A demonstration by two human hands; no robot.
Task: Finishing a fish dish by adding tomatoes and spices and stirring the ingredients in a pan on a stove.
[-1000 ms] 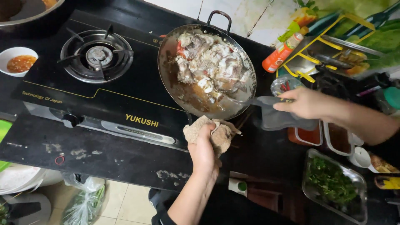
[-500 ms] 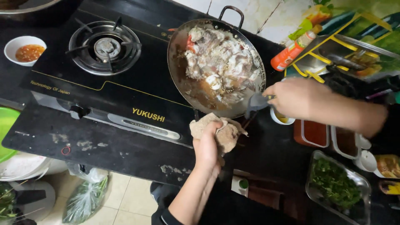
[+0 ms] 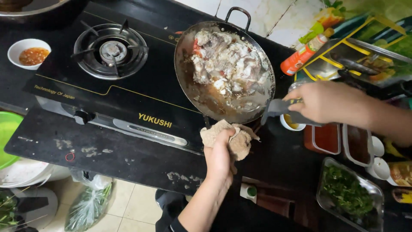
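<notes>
A dark wok (image 3: 183,73) with a loop handle sits on the right burner of a black gas stove (image 3: 128,107), filled with pale meat pieces in brown sauce (image 3: 227,64). My left hand (image 3: 221,157) is shut on a crumpled beige cloth (image 3: 242,144) pressed to the wok's near rim. My right hand (image 3: 330,101) reaches in from the right and grips a grey utensil (image 3: 278,107) whose end touches the wok's right rim. Under it stands a small white cup of yellow sauce (image 3: 292,125).
The left burner (image 3: 110,51) is bare, with a small white bowl of red sauce (image 3: 29,52) beside it. An orange bottle (image 3: 304,53), tubs of red sauce (image 3: 326,137) and a tray of chopped greens (image 3: 347,193) crowd the right. A green plate (image 3: 6,137) lies far left.
My right hand has brought the grey utensil from over the tubs up to the wok's right rim. My left hand has kept the cloth on the near rim.
</notes>
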